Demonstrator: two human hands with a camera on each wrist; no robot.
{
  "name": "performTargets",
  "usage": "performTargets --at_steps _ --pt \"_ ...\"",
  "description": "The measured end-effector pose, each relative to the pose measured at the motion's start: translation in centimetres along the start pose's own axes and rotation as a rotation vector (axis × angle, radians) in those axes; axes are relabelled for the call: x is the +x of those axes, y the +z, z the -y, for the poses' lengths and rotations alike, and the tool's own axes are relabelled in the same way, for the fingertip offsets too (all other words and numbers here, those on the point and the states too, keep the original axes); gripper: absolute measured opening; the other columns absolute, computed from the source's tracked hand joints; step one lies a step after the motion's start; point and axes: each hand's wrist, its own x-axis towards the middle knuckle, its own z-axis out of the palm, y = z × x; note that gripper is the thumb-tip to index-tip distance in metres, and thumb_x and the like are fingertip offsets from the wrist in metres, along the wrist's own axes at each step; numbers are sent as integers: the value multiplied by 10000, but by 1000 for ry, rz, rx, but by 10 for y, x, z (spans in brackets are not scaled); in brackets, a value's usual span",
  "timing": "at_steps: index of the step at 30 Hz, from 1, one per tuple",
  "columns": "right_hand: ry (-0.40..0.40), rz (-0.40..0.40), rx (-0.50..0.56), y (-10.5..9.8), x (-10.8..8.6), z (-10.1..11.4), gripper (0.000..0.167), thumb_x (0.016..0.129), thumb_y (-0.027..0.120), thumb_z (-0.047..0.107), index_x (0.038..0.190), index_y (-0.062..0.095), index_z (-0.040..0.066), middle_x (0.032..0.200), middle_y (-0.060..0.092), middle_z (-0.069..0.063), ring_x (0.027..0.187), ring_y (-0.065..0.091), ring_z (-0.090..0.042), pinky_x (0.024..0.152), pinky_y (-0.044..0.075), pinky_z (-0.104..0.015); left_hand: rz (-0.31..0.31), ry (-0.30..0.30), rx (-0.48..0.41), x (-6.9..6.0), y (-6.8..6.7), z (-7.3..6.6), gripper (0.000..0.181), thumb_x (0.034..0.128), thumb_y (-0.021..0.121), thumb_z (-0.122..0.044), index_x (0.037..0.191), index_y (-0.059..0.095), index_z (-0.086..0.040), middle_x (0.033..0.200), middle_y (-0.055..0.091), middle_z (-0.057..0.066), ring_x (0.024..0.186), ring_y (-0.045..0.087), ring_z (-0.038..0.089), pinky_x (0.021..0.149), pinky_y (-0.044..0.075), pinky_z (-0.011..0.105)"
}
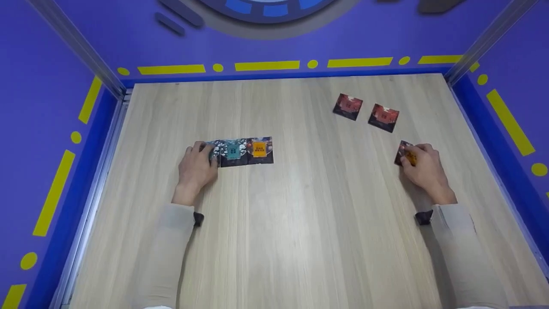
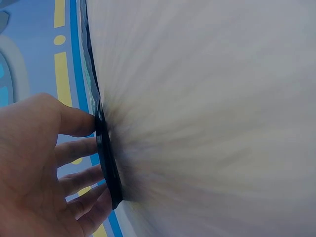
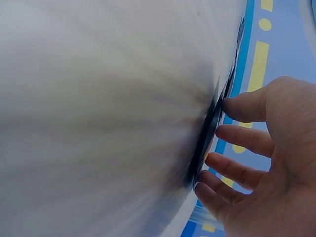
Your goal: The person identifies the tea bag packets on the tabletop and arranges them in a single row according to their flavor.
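Observation:
Three small square packets lie edge to edge in a row left of centre in the head view. An orange-labelled packet (image 1: 260, 150) ends the row on the right, beside a teal-labelled packet (image 1: 233, 151). Over the leftmost packet (image 1: 217, 148), partly hidden, rests my left hand (image 1: 197, 167); its fingertips touch that packet (image 2: 109, 165) in the left wrist view. At the right, an orange-labelled packet (image 1: 399, 155) lies tilted under the fingertips of my right hand (image 1: 423, 169). The right wrist view shows thumb and fingers fairly straight against this packet (image 3: 201, 148).
Two red-labelled packets, one farther left (image 1: 348, 106) and one nearer (image 1: 384, 117), lie at the back right, apart from each other. The wood-grain table (image 1: 291, 223) is bounded by blue-purple panels (image 1: 266, 49) at the back and both sides.

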Motion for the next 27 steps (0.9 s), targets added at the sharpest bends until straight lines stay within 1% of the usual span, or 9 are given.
performTargets --at_steps 7,16,22,24,27 --pt "-11 -4 1 3 0 0 493 1061 568 184 1469 563 -93 1468 445 -372 1329 424 -562 1114 368 -738 17 -5 -2 1 0 0 498 1064 548 -249 1516 576 -41 1564 486 239 1357 526 446 1080 507 590" --pt "-19 26 -23 9 4 11 500 1069 575 206 1485 558 -71 1466 451 -350 1282 437 -520 1089 407 -715 5 4 4 1 0 -1 492 1062 556 -231 1512 578 -32 1560 493 252 1347 534 458 1086 499 589" --pt "-95 -24 -32 17 6 19 450 1030 616 130 1404 606 -120 1396 498 -382 1250 473 -560 1064 420 -721 10 2 1 0 0 0 493 1070 553 -243 1517 572 -37 1567 481 236 1359 530 442 1080 509 570" --pt "-111 -22 -32 19 8 23 449 1024 624 117 1402 604 -125 1392 501 -380 1250 476 -557 1072 418 -713 11 2 3 0 0 0 492 1070 554 -241 1517 572 -37 1564 480 234 1354 530 440 1076 510 568" --pt "-112 1 -31 23 10 29 463 1029 628 120 1420 589 -124 1411 490 -364 1261 467 -539 1093 420 -702 11 -1 5 0 1 0 494 1069 554 -241 1517 571 -35 1564 480 235 1350 531 439 1077 509 570"
